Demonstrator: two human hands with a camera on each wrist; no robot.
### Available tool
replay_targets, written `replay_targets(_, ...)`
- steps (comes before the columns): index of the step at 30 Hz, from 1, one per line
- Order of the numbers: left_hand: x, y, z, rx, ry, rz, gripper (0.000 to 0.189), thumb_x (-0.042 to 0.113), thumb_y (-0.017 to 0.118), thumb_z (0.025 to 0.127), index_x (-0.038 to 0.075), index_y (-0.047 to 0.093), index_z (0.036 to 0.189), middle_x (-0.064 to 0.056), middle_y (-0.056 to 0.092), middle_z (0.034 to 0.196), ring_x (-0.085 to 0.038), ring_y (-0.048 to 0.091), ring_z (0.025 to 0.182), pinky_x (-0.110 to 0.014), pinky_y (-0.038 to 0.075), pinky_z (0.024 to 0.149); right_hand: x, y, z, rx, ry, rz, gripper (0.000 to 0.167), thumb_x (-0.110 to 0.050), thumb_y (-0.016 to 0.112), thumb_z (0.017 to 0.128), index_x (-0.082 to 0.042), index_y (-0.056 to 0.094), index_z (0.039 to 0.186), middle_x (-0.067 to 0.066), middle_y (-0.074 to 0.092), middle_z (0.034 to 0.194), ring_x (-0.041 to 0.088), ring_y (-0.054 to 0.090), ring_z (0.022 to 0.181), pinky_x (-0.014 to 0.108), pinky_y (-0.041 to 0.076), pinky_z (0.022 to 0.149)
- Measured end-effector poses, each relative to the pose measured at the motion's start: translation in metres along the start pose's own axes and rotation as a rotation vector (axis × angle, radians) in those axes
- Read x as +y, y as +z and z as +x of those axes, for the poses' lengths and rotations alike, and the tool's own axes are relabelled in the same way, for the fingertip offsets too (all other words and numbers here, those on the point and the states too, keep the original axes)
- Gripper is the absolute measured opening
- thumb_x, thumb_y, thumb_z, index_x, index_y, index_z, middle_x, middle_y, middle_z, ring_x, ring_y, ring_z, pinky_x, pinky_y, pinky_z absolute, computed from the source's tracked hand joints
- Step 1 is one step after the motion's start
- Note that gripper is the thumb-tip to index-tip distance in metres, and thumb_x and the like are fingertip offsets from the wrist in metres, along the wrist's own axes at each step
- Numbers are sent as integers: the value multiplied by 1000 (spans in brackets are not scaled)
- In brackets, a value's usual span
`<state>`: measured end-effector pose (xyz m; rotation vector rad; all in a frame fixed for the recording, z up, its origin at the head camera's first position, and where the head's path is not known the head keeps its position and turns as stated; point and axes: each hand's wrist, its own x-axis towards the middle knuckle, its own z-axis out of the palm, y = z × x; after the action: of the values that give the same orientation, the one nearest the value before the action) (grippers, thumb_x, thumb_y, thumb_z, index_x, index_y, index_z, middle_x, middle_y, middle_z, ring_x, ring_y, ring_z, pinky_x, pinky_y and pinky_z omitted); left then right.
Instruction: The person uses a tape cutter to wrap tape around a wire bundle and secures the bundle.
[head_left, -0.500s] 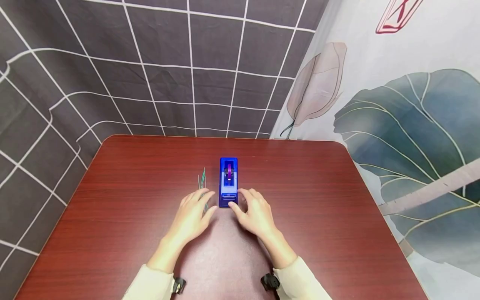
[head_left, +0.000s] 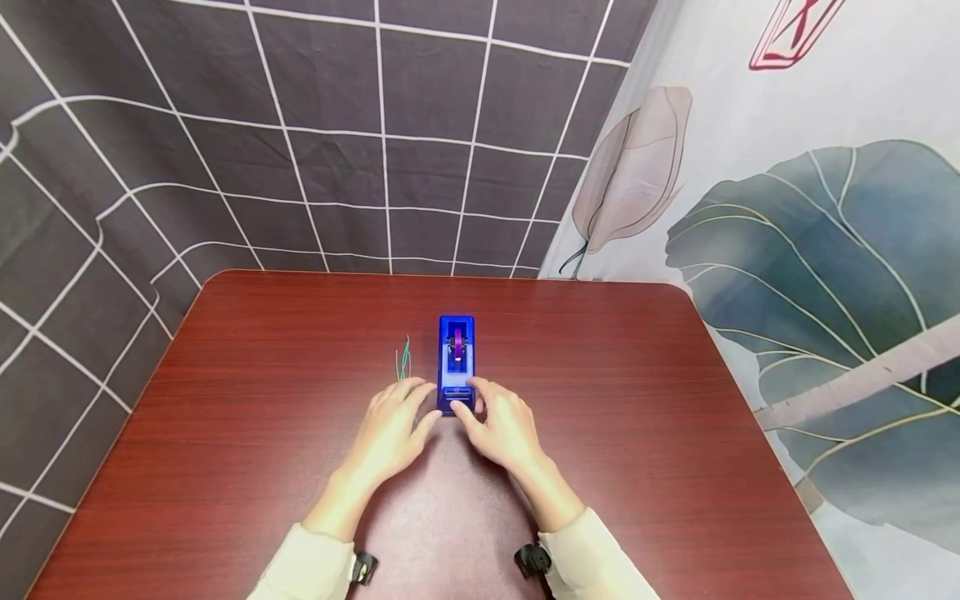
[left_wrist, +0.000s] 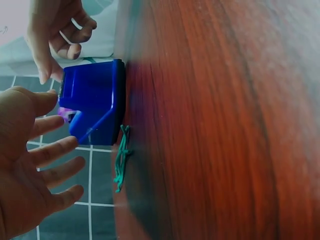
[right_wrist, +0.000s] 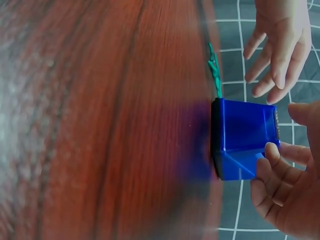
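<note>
A blue tape dispenser (head_left: 457, 329) with a purple roll in its well stands upright on the table, its serrated cutter edge (right_wrist: 277, 124) towards me. My left hand (head_left: 388, 429) hovers at its near left side, fingers spread and bent only loosely, as the left wrist view shows. At the near right corner is my right hand (head_left: 504, 423), its thumb by the cutter end. In the right wrist view, its fingertips (right_wrist: 271, 150) lie at the dispenser's side edge; whether they press cannot be told. Green twist ties (left_wrist: 121, 160) lie left of the dispenser, partly hidden by my left hand in the head view.
The reddish-brown wooden table (head_left: 600, 358) reaches back to a dark curtain (head_left: 427, 167) with white grid lines. On the right hangs a pale curtain (head_left: 720, 117) with leaf prints. Each wrist wears a black device (head_left: 364, 567).
Both hands have come slightly closer to the tape dispenser. The right thumb and fingers have shifted left to its near end. The dispenser and the twist ties stay in place.
</note>
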<state>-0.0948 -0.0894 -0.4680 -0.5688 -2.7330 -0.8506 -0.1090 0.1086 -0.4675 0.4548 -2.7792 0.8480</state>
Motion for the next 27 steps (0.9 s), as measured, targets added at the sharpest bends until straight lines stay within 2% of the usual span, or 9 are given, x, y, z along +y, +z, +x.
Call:
replay_targets(6,2,2,2,10,13,3,36,20,72,94,2,66,124,-17,64,123,-38,60,116,-59,44,99,1,4,3,-20,15,69,36,-33,71,93,-9,69,118,-10,53,68,6,49,59,30,44,56)
replay_targets(16,3,7,6,23,44,3,34,18,73,93,1,67,122,-15,65,119,-37,62,113,-57,45,96,-2,7,7,-70,119,174,28,-28,66,97,-10,70,118,-8,56,66,6,48,55,30,42,55)
replay_targets(22,3,9,8,20,41,8,33,17,73,93,1,68,122,-14,65,118,-36,63,112,-57,46,96,-4,10,11,-46,191,251,25,-24,63,99,-8,73,114,-8,50,63,6,44,54,28,38,54)
replay_targets(27,3,11,10,18,44,15,31,16,72,94,0,69,120,-14,66,116,-36,64,110,-56,47,95,-6,12,14,-14,234,247,25,-24,64,97,-7,76,112,-9,45,57,6,42,52,29,40,55)
